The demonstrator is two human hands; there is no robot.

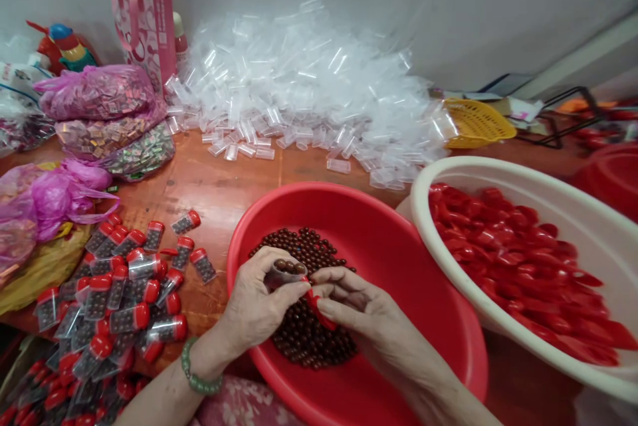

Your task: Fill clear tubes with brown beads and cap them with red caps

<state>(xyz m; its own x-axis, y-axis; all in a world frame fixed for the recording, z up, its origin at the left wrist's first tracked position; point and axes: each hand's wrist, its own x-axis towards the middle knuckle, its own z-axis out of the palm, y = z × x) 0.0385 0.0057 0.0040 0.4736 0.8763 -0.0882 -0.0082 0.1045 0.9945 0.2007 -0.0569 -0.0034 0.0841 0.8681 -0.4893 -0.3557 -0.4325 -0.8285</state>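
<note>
My left hand point(259, 300), with a green bead bracelet on the wrist, is closed round a small clear plastic container point(288, 270). Dark brown balls show at its open end. Between the fingertips of my right hand point(353, 306) is a red plastic cap point(319, 306), close against the container's mouth; whether they touch is hard to make out. Both hands are over a red basin point(399, 260). Below them in the basin lies a heap of loose brown balls point(319, 343), partly hidden by the hands.
Filled red-capped containers point(129, 319) pile up at left, beside plastic bags of small pieces point(109, 100). A large heap of clear empty containers point(309, 80) stands against the wall. To the right, a white basin point(498, 167) holds red caps point(518, 273); behind it is a yellow basket point(473, 121).
</note>
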